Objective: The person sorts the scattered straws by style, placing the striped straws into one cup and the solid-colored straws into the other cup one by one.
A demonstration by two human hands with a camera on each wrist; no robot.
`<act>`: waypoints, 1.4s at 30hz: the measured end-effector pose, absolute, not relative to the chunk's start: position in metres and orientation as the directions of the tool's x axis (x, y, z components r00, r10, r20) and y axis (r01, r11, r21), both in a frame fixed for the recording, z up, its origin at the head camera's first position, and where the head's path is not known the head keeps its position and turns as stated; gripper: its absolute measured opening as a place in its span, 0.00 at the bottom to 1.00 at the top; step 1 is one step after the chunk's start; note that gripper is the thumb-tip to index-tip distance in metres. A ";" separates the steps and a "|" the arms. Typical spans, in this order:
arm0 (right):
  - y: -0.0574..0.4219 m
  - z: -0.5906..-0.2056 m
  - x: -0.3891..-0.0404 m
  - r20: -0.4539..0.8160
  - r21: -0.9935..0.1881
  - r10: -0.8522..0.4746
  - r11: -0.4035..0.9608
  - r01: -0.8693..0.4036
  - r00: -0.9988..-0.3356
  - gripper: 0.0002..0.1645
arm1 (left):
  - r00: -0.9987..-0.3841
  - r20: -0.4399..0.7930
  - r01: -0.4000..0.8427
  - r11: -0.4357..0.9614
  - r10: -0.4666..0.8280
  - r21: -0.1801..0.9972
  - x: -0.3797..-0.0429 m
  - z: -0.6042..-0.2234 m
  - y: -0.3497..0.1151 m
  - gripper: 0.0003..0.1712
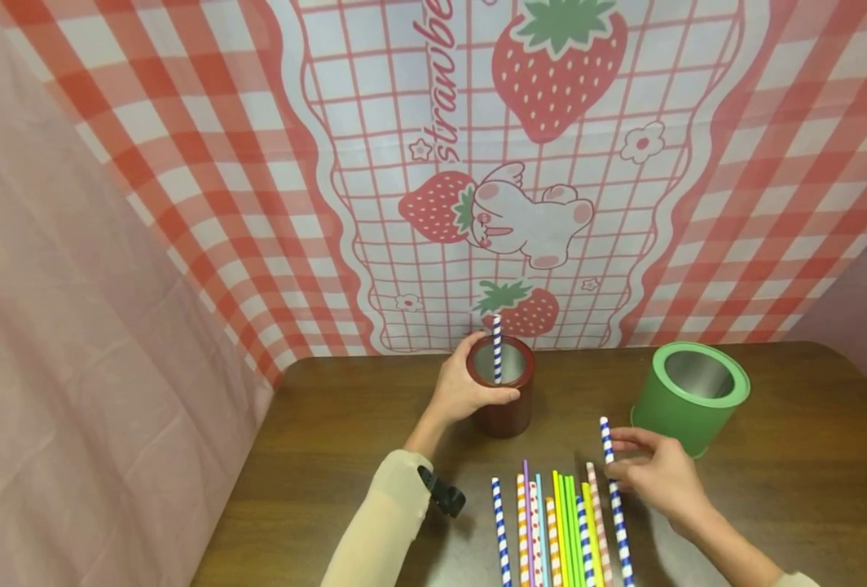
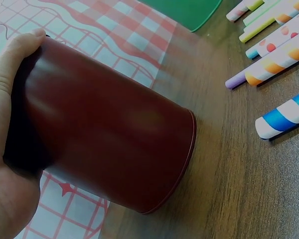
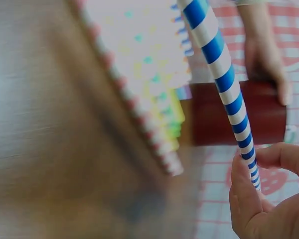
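Head: two cans (image 1: pixel 505 416), four blue-striped straws (image 1: pixel 619 522)

straw (image 3: pixel 232 94) between fingers (image 3: pixel 283 156); can (image 3: pixel 266 112) beyond

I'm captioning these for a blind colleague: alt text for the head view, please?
A person's left hand grips a dark red can with one blue-and-white striped straw in it, while the right hand pinches a second straw. Colourful straws lie in a row on the wooden table, with a green can at right.
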State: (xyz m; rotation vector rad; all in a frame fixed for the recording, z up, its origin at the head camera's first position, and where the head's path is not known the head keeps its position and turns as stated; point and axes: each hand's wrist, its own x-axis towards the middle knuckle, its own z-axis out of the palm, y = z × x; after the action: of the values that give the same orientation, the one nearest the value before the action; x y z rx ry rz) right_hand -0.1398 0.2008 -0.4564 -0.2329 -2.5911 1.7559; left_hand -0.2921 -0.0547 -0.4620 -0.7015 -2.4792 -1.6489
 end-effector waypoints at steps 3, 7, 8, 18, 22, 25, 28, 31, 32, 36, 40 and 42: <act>0.195 -0.440 -0.148 -0.053 -0.943 0.105 0.322 0.084 -0.993 0.31 | -0.892 0.313 0.413 0.304 0.326 0.858 -0.292 -0.462 -0.055 0.58; 0.187 -0.422 -0.156 -0.017 -0.950 0.088 0.309 0.043 -0.996 0.31 | -0.896 0.308 0.404 0.301 0.319 0.864 -0.292 -0.462 -0.055 0.58; 0.185 -0.419 -0.158 -0.007 -0.951 0.084 0.307 0.033 -0.996 0.31 | -0.897 0.307 0.402 0.301 0.318 0.865 -0.292 -0.462 -0.055 0.58; 0.171 -0.397 -0.168 0.078 -0.951 0.061 0.303 -0.055 -0.995 0.29 | -0.898 0.308 0.404 0.314 0.314 0.859 -0.291 -0.461 -0.055 0.57; 0.167 -0.391 -0.171 0.100 -0.943 0.065 0.324 -0.073 -0.993 0.30 | -0.898 0.311 0.407 0.318 0.310 0.856 -0.291 -0.462 -0.055 0.57; 0.163 -0.387 -0.174 0.124 -0.935 0.078 0.343 -0.090 -0.989 0.29 | -0.898 0.319 0.411 0.317 0.305 0.855 -0.292 -0.462 -0.055 0.57; 0.160 -0.382 -0.178 0.152 -0.932 0.090 0.345 -0.112 -0.984 0.29 | -0.897 0.324 0.414 0.314 0.302 0.854 -0.293 -0.463 -0.055 0.58; 0.156 -0.376 -0.182 0.185 -0.926 0.092 0.350 -0.142 -0.978 0.28 | -0.896 0.324 0.415 0.312 0.304 0.855 -0.292 -0.464 -0.055 0.58; 0.154 -0.373 -0.183 0.197 -0.923 0.092 0.353 -0.153 -0.976 0.28 | -0.896 0.324 0.415 0.314 0.304 0.854 -0.292 -0.464 -0.055 0.58; 0.148 -0.364 -0.189 0.252 -0.909 0.092 0.365 -0.203 -0.963 0.28 | -0.897 0.320 0.413 0.321 0.304 0.852 -0.291 -0.464 -0.055 0.58; 0.142 -0.355 -0.195 0.320 -0.884 0.101 0.390 -0.258 -0.942 0.27 | -0.894 0.324 0.418 0.313 0.309 0.853 -0.292 -0.463 -0.055 0.57; 0.140 -0.350 -0.199 0.351 -0.873 0.109 0.397 -0.283 -0.930 0.27 | -0.893 0.325 0.418 0.304 0.311 0.856 -0.292 -0.463 -0.055 0.57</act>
State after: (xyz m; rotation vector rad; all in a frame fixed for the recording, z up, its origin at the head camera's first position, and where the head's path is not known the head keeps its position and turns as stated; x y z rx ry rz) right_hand -0.1986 0.1399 -0.3504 0.1509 -2.3075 1.5443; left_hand -0.2918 -0.0546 -0.4631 -0.6892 -2.4567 -1.6599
